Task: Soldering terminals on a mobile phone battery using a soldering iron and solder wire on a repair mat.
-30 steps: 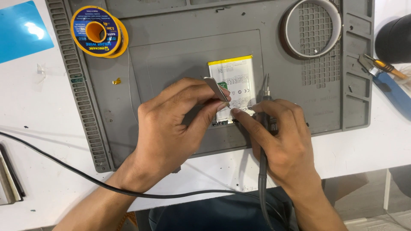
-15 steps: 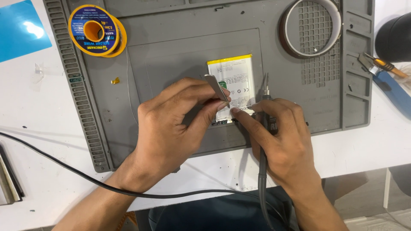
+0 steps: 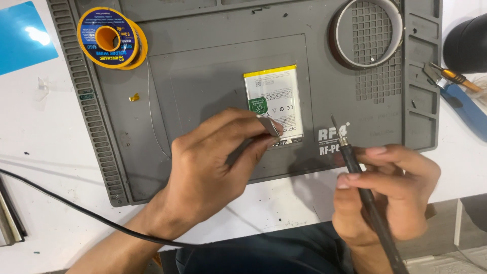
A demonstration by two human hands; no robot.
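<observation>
While the white, yellow-topped battery (image 3: 274, 104) lies flat near the middle of the grey work mat (image 3: 213, 56), a small green label sits at its left edge and grey print marks its lower part. Up-left of the battery, on the mat's corner, rests a yellow-and-blue spool of solder wire (image 3: 108, 37); up-right of it lies a ring of brownish tape (image 3: 368, 33). White lettering is moulded into the mat just right of the battery's lower end.

The left hand (image 3: 213, 170) reaches in from below-left of the battery, its fingers (image 3: 264, 133) pressed together, pinching metal tweezers (image 3: 269, 126) whose tip touches the battery's lower-left corner — the tip itself is hard to make out. The right hand (image 3: 388, 195), below-right of the battery and apart from it, curls its fingers around a black soldering iron (image 3: 357, 175), tip pointing up over the mat. A black cable (image 3: 76, 208) crosses the white desk (image 3: 50, 132) far left of the battery — its ends are cut off.
</observation>
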